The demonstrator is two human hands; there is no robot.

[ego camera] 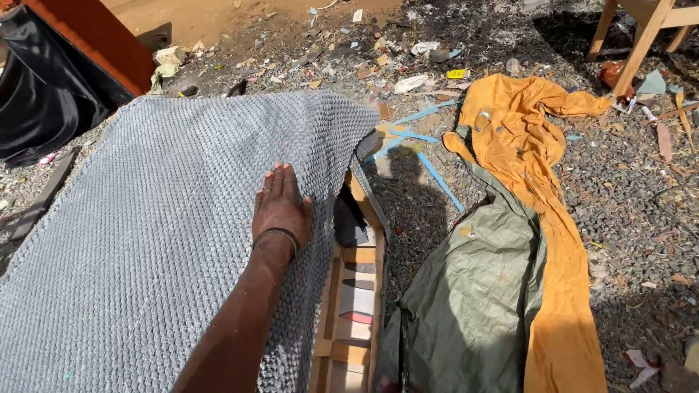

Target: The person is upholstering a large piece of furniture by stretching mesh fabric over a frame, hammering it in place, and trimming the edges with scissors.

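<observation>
I see my right hand [280, 207] spread flat, gripping nothing, pressing the grey textured fabric [160, 233] down over the wooden frame [357, 291], exposed at its 3 o'clock edge; left hand not in view; green sheet [473, 291] beyond

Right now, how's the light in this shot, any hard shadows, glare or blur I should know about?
Head view: hard sunlight from above, sharp throughout, no motion blur. A dark shadow falls on the gravel beside the wooden frame. The grey textured fabric is evenly lit under the flat hand. The orange cloth looks bright, not blown out. The edges bend slightly, as with a wide lens.
</observation>
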